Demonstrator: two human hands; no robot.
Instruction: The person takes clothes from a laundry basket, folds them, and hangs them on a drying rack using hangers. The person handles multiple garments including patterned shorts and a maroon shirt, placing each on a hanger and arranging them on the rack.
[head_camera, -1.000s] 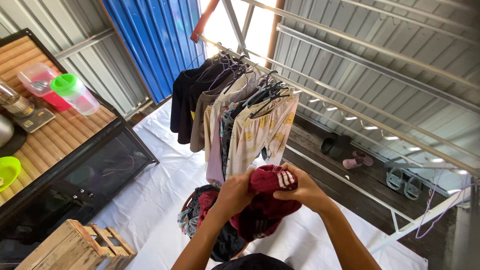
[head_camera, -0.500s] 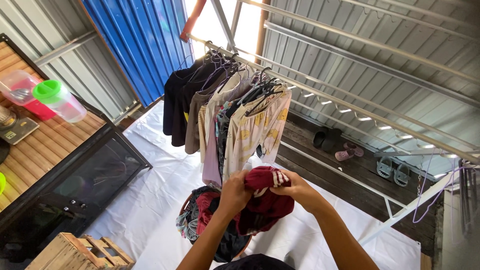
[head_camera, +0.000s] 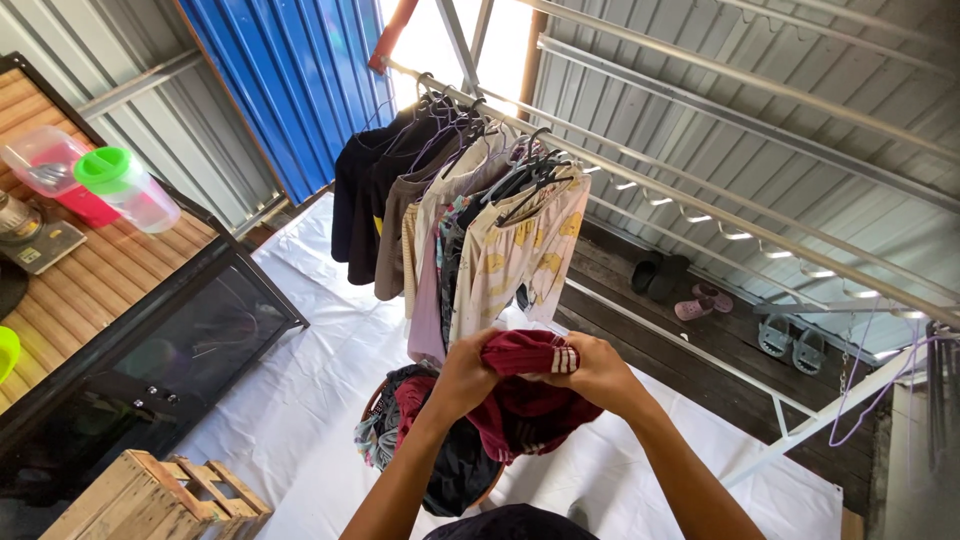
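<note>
Both my hands grip a dark red garment with white stripes, held up in front of me. My left hand pinches its left edge and my right hand holds the right edge by the stripes. The cloth hangs bunched below my hands. Under it stands a round basket full of mixed dark and red laundry. Behind, a metal clothes rail carries several garments on hangers, the nearest being cream shorts with a yellow print.
A wooden-topped cabinet with dark glass front stands at left, bearing a jug with green lid and a pink container. A wooden crate sits at lower left. White sheeting covers the floor. Sandals lie on dark planks beyond.
My hands have turned and regripped the red garment, drawing its top edge more taut between them. The view shifted slightly; the hanging clothes have not moved.
</note>
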